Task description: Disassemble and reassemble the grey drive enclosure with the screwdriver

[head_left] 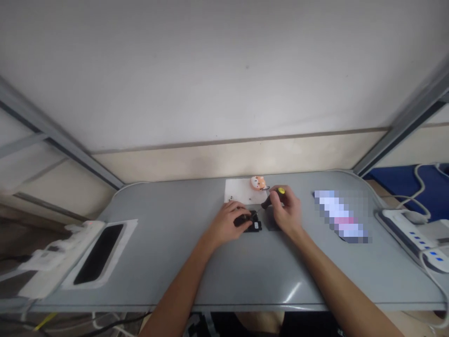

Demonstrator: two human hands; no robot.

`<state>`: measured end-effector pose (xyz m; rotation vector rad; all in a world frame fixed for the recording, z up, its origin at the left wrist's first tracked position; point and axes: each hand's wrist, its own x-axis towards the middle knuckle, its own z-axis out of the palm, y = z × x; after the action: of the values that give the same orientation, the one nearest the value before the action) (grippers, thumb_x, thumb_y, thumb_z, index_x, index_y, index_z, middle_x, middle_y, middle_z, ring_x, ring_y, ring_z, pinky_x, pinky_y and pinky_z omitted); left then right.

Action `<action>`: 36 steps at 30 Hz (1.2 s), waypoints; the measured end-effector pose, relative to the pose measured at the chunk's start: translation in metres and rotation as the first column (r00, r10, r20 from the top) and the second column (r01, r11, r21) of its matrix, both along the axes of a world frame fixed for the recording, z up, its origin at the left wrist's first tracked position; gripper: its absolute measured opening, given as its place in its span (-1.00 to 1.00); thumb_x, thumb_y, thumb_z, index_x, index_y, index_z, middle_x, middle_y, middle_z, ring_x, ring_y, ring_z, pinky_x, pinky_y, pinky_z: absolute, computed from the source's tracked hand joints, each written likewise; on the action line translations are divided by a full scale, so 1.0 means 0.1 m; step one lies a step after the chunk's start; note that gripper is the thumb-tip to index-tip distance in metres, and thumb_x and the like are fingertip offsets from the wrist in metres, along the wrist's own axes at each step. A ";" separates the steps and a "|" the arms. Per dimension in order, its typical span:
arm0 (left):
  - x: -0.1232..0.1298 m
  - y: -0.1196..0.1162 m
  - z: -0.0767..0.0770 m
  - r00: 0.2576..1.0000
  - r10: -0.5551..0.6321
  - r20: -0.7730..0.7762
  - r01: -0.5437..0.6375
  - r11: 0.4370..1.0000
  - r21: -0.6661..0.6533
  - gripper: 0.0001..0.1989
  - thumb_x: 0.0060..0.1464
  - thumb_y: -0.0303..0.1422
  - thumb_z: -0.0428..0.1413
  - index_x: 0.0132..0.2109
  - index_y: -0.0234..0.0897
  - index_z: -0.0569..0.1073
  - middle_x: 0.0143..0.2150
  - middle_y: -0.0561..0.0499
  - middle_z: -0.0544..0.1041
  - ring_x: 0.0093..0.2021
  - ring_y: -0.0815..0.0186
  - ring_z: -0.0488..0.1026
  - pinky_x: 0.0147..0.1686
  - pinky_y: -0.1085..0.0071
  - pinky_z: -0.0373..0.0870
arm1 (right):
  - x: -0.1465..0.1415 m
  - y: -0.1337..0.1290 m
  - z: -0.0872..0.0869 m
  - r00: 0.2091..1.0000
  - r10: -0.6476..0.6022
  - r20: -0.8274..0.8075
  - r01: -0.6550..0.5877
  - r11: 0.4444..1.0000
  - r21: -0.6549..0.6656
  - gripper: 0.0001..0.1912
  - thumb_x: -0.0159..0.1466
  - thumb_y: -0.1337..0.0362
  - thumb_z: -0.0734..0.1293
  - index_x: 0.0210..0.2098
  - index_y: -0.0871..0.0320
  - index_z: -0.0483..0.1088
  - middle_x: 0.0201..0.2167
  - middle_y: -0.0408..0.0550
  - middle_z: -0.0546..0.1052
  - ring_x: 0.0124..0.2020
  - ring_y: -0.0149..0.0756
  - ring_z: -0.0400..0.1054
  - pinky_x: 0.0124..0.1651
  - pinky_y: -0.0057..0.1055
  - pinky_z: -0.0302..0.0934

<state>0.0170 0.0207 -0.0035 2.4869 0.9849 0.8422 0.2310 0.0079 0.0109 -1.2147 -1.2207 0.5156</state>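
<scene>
A small black device (256, 228) with a white label lies on the grey table, its casing looking opened up. My left hand (229, 221) is closed on its left side, fingers and thumb pressing it, so part of it is hidden. In my closed right hand (289, 213) is a screwdriver (268, 202) with a dark handle and a yellow end cap. Its thin shaft slants down left to the device; whether the tip sits on a screw is too small to tell. Under my right hand lies a dark flat piece (271, 223), partly covered.
Behind my hands, a white paper sheet (238, 187) carries several tiny dark bits and an orange-and-white animal figure (258, 183). A black phone (100, 252) lies left beside a power strip (66, 260). A pixelated object (340, 217) and another power strip (414, 241) are right.
</scene>
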 end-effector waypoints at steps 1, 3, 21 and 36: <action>-0.01 0.00 0.01 1.000 -0.001 -0.023 0.001 1.000 -0.020 -0.76 0.20 -0.29 0.28 0.01 -0.13 0.56 0.02 -0.04 0.56 0.08 0.17 0.50 0.17 0.10 0.40 | 0.00 0.00 0.00 1.000 -0.003 0.029 0.003 1.000 -0.002 -0.74 0.34 0.03 0.32 -0.25 0.08 0.46 -0.43 -0.12 0.55 -0.45 -0.30 0.38 -0.31 -0.36 0.27; -0.02 -0.01 0.02 0.998 -0.016 -0.064 0.013 0.998 -0.058 -0.55 0.13 -0.24 0.34 0.16 -0.09 0.49 0.14 -0.06 0.53 0.17 0.12 0.46 0.24 0.06 0.36 | 0.01 -0.01 0.01 0.996 0.004 0.089 -0.003 1.000 -0.014 -0.74 0.34 0.02 0.33 -0.26 0.08 0.46 -0.41 -0.11 0.55 -0.45 -0.31 0.38 -0.33 -0.38 0.26; -0.02 -0.01 0.06 0.986 -0.074 -0.151 0.057 0.991 -0.117 -0.53 0.13 -0.19 0.33 0.16 -0.09 0.48 0.17 0.00 0.57 0.23 0.14 0.44 0.36 0.08 0.21 | 0.01 -0.05 -0.02 0.976 0.041 0.216 -0.043 0.999 0.004 -0.79 0.34 0.09 0.34 -0.26 0.10 0.44 -0.43 -0.13 0.55 -0.50 -0.36 0.38 -0.38 -0.42 0.24; -0.02 -0.01 0.06 0.986 -0.086 -0.140 0.075 0.994 -0.085 -0.54 0.12 -0.19 0.35 0.14 -0.12 0.50 0.11 -0.03 0.60 0.16 0.13 0.48 0.28 0.10 0.30 | 0.00 -0.04 -0.05 0.978 0.048 0.202 -0.054 0.998 0.023 -0.79 0.35 0.08 0.34 -0.25 0.09 0.43 -0.47 -0.14 0.55 -0.51 -0.33 0.38 -0.38 -0.39 0.26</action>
<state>0.0154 0.0194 0.0025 2.5283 0.9372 0.5952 0.2313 0.0043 0.0056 -1.2369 -1.4297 0.4187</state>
